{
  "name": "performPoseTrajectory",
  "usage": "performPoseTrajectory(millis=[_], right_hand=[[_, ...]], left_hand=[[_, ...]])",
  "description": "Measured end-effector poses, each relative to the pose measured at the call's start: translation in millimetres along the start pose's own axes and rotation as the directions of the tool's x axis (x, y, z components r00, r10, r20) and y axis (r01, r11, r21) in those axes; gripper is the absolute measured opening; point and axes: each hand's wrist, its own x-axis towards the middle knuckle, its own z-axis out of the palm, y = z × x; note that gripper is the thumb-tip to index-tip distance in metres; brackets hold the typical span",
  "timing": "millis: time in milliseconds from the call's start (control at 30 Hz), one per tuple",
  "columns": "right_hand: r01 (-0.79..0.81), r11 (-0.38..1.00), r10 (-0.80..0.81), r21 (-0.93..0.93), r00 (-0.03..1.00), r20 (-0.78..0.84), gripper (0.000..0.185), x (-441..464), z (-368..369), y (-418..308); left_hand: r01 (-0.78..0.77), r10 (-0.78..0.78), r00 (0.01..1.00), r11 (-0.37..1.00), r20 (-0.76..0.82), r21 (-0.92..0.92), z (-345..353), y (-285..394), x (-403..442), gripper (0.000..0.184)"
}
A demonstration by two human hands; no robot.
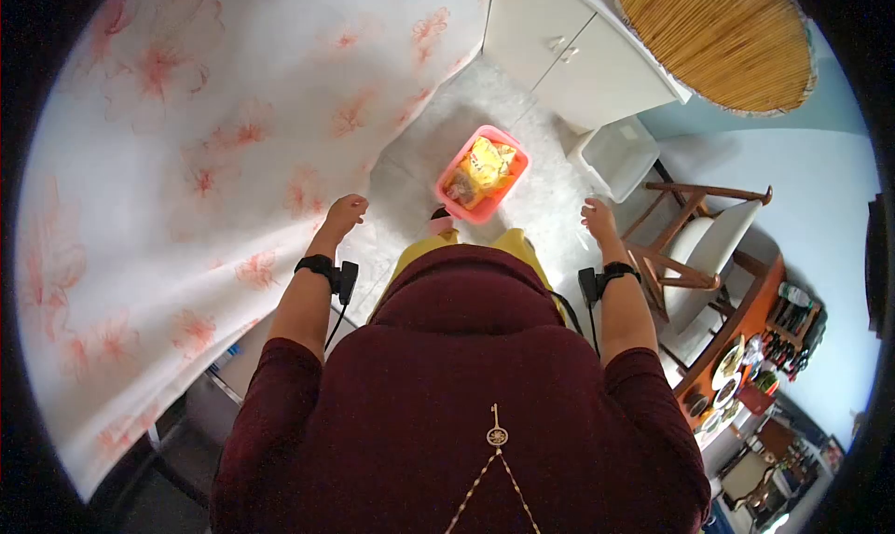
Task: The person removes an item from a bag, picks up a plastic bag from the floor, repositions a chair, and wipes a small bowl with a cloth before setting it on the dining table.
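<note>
My left hand (347, 213) is held out beside the floral curtain, its fingers loosely curled and apart, with nothing in it. On the other side my right hand (598, 219) hangs above the floor, fingers slightly bent and apart, also holding nothing. Between the two hands and farther forward, a pink basket (442, 172) stands on the grey floor. Inside it lie a yellow packet (487, 164) and other yellow and brown packets. Neither hand touches the basket.
A white curtain (186, 142) with red flowers fills the left. White cabinets (597, 77) stand ahead, with a round woven mat (718, 40) above. At right are a white bin (615, 158), a wooden chair (695, 254) and a table (746, 324) bearing dishes.
</note>
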Motion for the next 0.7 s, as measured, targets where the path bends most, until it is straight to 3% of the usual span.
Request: performPoseTrajectory(millis=[67,133,267,333,467,533,633,667,700], right_hand=[[0.028,0.999,-0.028,-0.033,1.0,-0.01,0.037,-7.7,6.3,-32.3],[-0.036,0.992,0.044,-0.118,0.997,0.07,0.025,-11.0,5.7,-60.1],[-0.054,0.96,0.104,-0.277,0.98,0.17,0.021,-13.9,2.2,-94.9],[-0.188,0.962,0.202,-0.198,0.978,0.051,0.024,-13.2,2.7,-99.7],[-0.196,0.959,0.203,-0.202,0.979,0.012,0.028,0.4,-1.0,-98.1],[0.05,0.912,-0.034,-0.408,0.998,0.046,0.029,11.5,6.7,-81.1],[-0.009,0.934,0.024,-0.358,0.999,0.038,0.03,19.7,18.2,-82.4],[-0.172,0.969,0.176,-0.178,0.984,0.008,0.032,9.0,9.5,-123.5],[-0.183,0.969,0.186,-0.168,0.982,0.002,0.032,10.2,19.1,-120.5]], left_hand=[[0.068,-0.068,0.998,0.997,-0.003,-0.04,-26.8,0.4,4.0,0.03],[0.178,-0.18,0.983,0.981,-0.024,-0.073,-44.5,1.4,11.4,0.025],[0.094,-0.097,0.995,0.991,-0.028,-0.092,-57.6,-7.0,28.7,0.027],[0.074,-0.076,0.997,0.993,-0.01,-0.096,-55.1,-9.5,30.8,0.028],[0.041,-0.04,0.997,0.999,0.06,-0.008,-48.7,-2.1,30.0,0.031],[0.071,-0.072,0.993,0.997,0.097,0.013,-52.7,4.1,29.6,0.032],[0.08,-0.089,0.989,0.994,0.115,0.078,-60.6,18.2,38.4,0.032],[0.066,-0.078,0.992,0.991,0.096,0.12,-64.0,19.0,41.3,0.032],[0.062,-0.076,0.992,0.989,0.105,0.133,-68.6,11.5,47.4,0.032]])
